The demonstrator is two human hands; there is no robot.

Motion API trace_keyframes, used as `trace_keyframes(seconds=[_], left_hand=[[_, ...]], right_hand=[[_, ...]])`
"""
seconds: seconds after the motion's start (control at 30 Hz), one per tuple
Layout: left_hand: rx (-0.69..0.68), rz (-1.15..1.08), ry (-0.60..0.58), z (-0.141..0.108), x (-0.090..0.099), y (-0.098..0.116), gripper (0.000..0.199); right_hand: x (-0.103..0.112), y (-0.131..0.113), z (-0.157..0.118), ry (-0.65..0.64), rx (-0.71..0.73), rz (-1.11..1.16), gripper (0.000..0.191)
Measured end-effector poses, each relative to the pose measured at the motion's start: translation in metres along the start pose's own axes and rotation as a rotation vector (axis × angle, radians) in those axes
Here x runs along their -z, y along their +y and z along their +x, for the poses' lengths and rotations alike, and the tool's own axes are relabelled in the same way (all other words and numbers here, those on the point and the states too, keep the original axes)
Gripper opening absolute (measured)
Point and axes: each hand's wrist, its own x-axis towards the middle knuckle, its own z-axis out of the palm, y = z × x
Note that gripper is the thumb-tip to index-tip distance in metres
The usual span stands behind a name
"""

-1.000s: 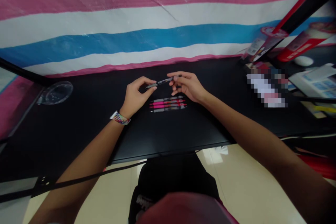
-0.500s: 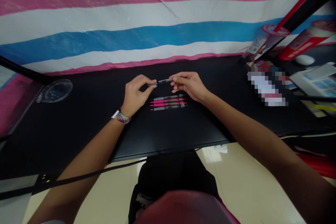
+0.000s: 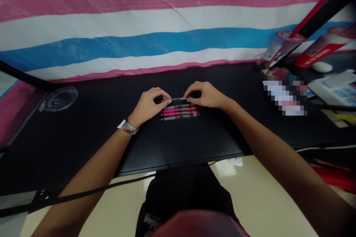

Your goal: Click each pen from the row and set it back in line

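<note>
A dark pen with a clear barrel (image 3: pixel 179 99) lies crosswise between my hands, just beyond a row of other pens. My left hand (image 3: pixel 151 103) pinches its left end between thumb and fingers. At the other end, my right hand (image 3: pixel 204 95) grips it with thumb and fingertips. Close below, pink pens (image 3: pixel 175 112) lie side by side on the black table (image 3: pixel 178 140). A grey-and-clear pen (image 3: pixel 179 117) forms the near edge of the row. My left fingers partly cover the row's far left end.
On the left lies a clear plastic lid (image 3: pixel 61 99). At the right stand a clear cup (image 3: pixel 278 50) and a red-and-white cup (image 3: pixel 319 50), near a white mouse (image 3: pixel 322 67) and a white box (image 3: pixel 336 87). A striped sheet (image 3: pixel 155 40) hangs behind the table.
Both hands have come down toward me with the dark pen, from above the table to the far side of the row. The view has shifted slightly.
</note>
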Motion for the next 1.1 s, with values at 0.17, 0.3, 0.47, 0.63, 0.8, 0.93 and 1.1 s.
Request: trace_keyframes(seconds=[0.17, 0.3, 0.47, 0.63, 0.8, 0.93, 1.1], left_hand=[[-0.028, 0.045, -0.04, 0.0, -0.002, -0.003, 0.008], [-0.03, 0.06, -0.056, 0.0, -0.003, -0.006, 0.005], [-0.033, 0.076, -0.073, -0.001, -0.002, -0.007, 0.007], [-0.05, 0.065, -0.081, 0.0, -0.003, -0.008, 0.011], [-0.041, 0.067, -0.069, 0.0, -0.002, -0.009, 0.013], [-0.022, 0.09, -0.065, 0.0, -0.003, -0.01, 0.019], [-0.005, 0.09, -0.067, 0.001, -0.005, -0.012, 0.024]], right_hand=[[0.0, 0.003, 0.0, -0.019, 0.03, -0.01, 0.015], [0.001, 0.004, -0.001, -0.028, 0.038, -0.019, 0.014], [0.002, 0.001, -0.001, -0.048, 0.034, -0.015, 0.014], [0.002, -0.001, -0.001, -0.039, 0.013, -0.008, 0.015], [0.003, -0.006, 0.0, 0.008, 0.015, 0.004, 0.013], [-0.001, -0.025, -0.001, 0.025, 0.064, 0.013, 0.009], [-0.012, -0.052, -0.005, -0.116, 0.194, -0.066, 0.01]])
